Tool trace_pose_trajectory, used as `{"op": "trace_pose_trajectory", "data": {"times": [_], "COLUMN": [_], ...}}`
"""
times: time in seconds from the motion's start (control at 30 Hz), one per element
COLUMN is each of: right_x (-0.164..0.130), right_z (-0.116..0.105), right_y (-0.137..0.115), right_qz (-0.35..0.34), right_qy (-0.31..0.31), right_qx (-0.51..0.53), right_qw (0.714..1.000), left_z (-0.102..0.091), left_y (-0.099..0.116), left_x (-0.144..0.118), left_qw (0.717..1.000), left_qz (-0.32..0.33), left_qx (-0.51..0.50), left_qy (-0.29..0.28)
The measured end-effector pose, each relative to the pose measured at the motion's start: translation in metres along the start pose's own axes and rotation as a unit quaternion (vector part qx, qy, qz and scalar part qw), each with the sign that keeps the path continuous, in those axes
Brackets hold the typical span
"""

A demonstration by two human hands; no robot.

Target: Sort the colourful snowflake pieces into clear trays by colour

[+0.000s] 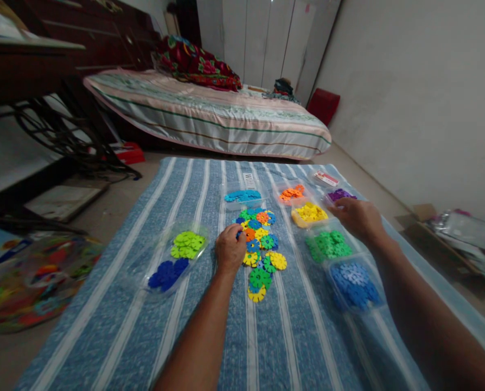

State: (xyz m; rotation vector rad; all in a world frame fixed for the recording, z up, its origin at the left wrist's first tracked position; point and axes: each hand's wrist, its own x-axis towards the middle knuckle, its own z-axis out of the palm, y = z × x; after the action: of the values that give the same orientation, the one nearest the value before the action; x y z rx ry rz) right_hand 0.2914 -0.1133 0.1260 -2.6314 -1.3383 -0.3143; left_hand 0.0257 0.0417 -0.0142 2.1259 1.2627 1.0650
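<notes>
- While your blue striped mat (193, 336) carries the sorting, most trays are filled: green tray (329, 244), blue tray (354, 282), yellow tray (308, 213).
- Unsorted mixed pile (261, 250) remains mid-mat.
- Your left hand (229, 248) pinches a piece there.
- Your right hand (358, 217), loosely curled, reaches the purple tray (339, 194) at the far right edge.

Two bare forearms, no sleeves, no rings or watch on left hand (229, 248) or right hand (357, 217).

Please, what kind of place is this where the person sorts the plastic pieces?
Most likely a bedroom at home. A bed with a striped cover stands behind, white wardrobe doors line the back wall, and the left hand and right hand work on a striped blue cloth spread on the floor.
</notes>
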Motion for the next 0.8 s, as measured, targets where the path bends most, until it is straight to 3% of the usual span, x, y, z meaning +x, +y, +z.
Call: {"op": "trace_pose_trajectory", "data": {"times": [0.23, 0.37, 0.57, 0.8], "right_x": [-0.077, -0.105, -0.109, -0.113], "right_z": [0.016, 0.034, 0.051, 0.062], "right_y": [-0.074, -0.107, -0.115, -0.106], "right_qz": [-0.136, -0.153, -0.144, -0.162], "right_qy": [-0.113, -0.173, -0.216, -0.198], "right_qx": [0.101, 0.081, 0.061, 0.065], "right_qw": [0.979, 0.970, 0.964, 0.965], "left_z": [0.001, 0.001, 0.002, 0.001], "left_y": [-0.001, -0.001, 0.000, 0.002], "left_x": [-0.001, -0.001, -0.001, -0.002], "left_qw": [1.000, 1.000, 1.000, 1.000], "left_qz": [-0.006, 0.000, -0.006, -0.005], "left_qx": [0.007, 0.014, 0.010, 0.013], "left_qy": [-0.010, -0.016, -0.011, -0.011]}}
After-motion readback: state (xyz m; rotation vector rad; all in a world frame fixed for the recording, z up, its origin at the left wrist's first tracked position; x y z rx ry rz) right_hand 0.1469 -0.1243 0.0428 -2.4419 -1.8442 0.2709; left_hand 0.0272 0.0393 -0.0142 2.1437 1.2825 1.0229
